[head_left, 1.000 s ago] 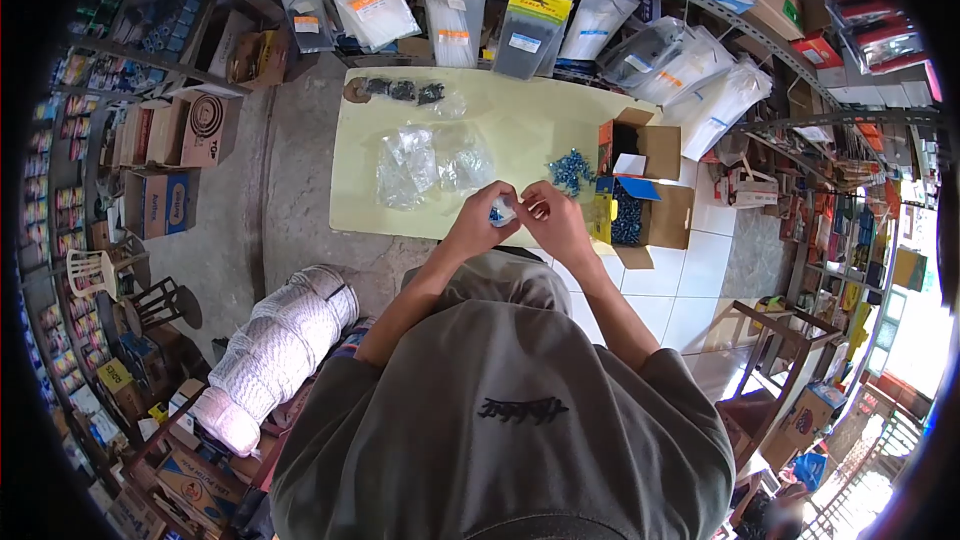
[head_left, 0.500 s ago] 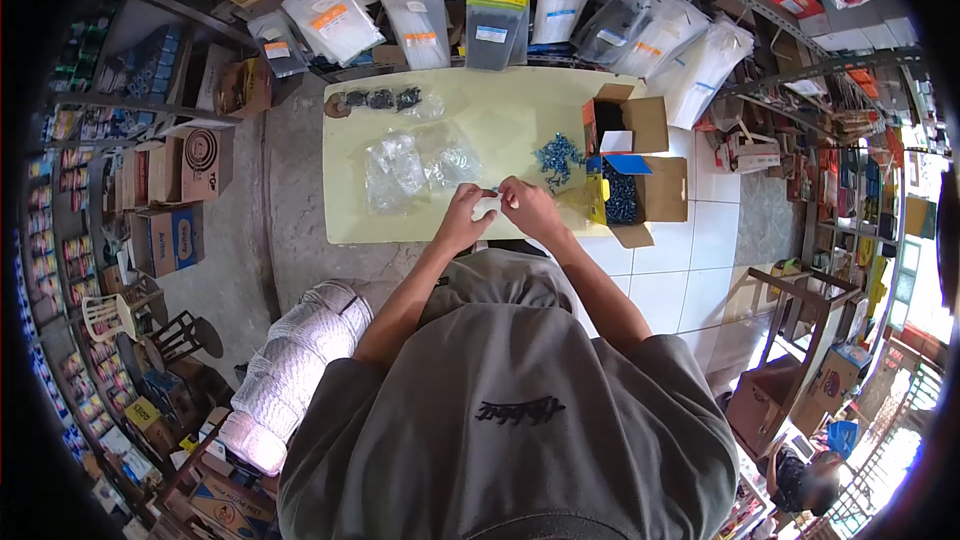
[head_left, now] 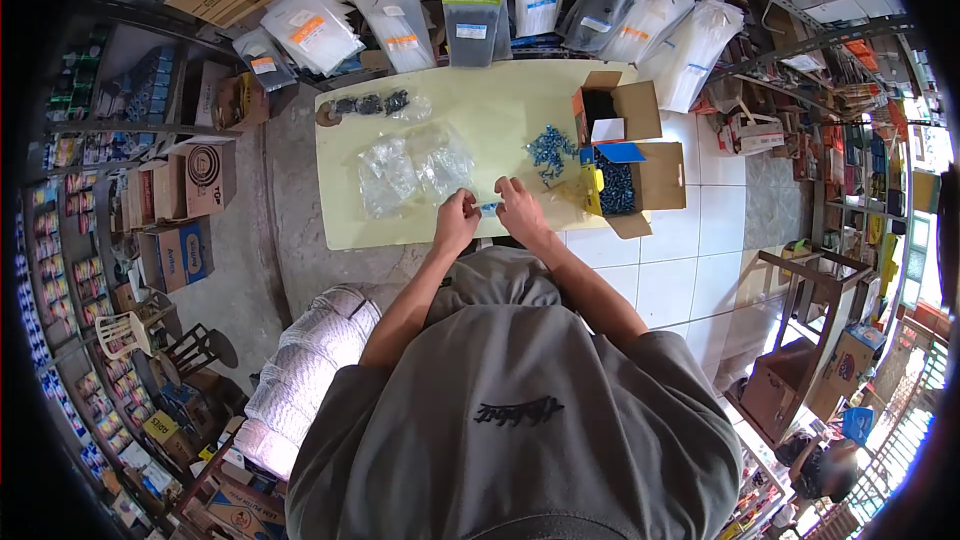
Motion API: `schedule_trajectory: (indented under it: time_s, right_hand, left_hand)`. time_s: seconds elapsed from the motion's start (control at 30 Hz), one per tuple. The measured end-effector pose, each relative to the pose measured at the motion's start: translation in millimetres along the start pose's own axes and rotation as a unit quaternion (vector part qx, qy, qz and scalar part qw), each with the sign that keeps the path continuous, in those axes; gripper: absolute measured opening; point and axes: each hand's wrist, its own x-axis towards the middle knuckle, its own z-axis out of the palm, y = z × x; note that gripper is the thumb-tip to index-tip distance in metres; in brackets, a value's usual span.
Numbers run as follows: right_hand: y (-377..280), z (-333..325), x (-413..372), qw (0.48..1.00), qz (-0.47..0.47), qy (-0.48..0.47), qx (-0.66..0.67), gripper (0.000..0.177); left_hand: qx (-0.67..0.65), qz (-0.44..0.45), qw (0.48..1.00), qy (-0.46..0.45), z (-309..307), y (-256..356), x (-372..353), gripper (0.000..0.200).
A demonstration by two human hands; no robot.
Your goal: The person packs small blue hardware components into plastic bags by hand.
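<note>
At the near edge of the pale yellow table (head_left: 400, 230), my left hand (head_left: 458, 221) is closed with its fingertips on a small clear plastic bag (head_left: 489, 208) that has blue pieces in it. My right hand (head_left: 522, 214) pinches the other side of this bag, its fingers bent. Just beyond the right hand lies a loose pile of blue screw-like pieces (head_left: 551, 154). An open carton (head_left: 660, 177) full of dark blue pieces stands to its right. Left of the pile are clear plastic bags (head_left: 415, 168), spread flat.
A second open carton (head_left: 636, 110) holds black items. Several dark packets (head_left: 371, 103) sit at the table's far left corner beside a brown roll (head_left: 327, 114). Packs of cable ties (head_left: 474, 25) hang behind the table. A large roll of white rope (head_left: 312, 370) stands at my left.
My hands have moved slightly apart, and blue pieces now show between them. The whole view has turned a little. The pile and cartons stay on the table.
</note>
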Motion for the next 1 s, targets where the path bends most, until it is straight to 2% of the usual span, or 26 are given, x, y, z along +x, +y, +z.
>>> schedule_trajectory:
  time_s: [0.13,0.43,0.5,0.63,0.77,0.83,0.87,0.93,0.97,1.0]
  right_hand:
    - [5,-5,-1,0.999,0.030,0.012,0.012,0.027]
    - [13,-18,-11,0.999,0.042,0.006,0.024,0.023]
    - [8,-19,-16,0.999,0.044,-0.005,0.012,0.024]
    - [-5,-19,-20,0.999,0.041,-0.006,0.018,0.024]
    - [1,-8,-20,0.998,0.027,0.015,0.051,0.020]
    - [1,-9,-18,0.984,0.033,0.016,0.173,0.017]
    - [1,-10,-17,0.985,0.034,0.018,0.168,0.017]
    - [1,-10,-19,0.974,0.076,0.075,0.197,0.019]
    - [4,-13,-17,0.972,0.124,0.078,0.185,0.017]
    - [17,-11,-16,0.972,0.126,0.082,0.183,0.017]
  left_hand:
    - [0.008,0.034,0.999,0.025,9,3,0,0.021]
    - [0.007,-0.001,1.000,-0.024,4,25,-12,0.021]
    - [0.035,0.049,0.998,0.003,7,24,-11,0.021]
    - [0.052,0.043,0.998,0.005,6,21,-12,0.021]
    - [-0.010,0.023,1.000,-0.017,0,6,-8,0.019]
    - [-0.047,0.017,0.998,-0.027,-3,2,-2,0.018]
    - [-0.054,0.019,0.998,-0.035,-4,-1,-1,0.018]
    - [-0.063,0.019,0.997,-0.047,-5,-10,-3,0.018]
    - [-0.078,0.021,0.996,-0.042,-4,-14,-2,0.018]
    - [-0.093,0.024,0.995,-0.037,-4,-16,-1,0.018]
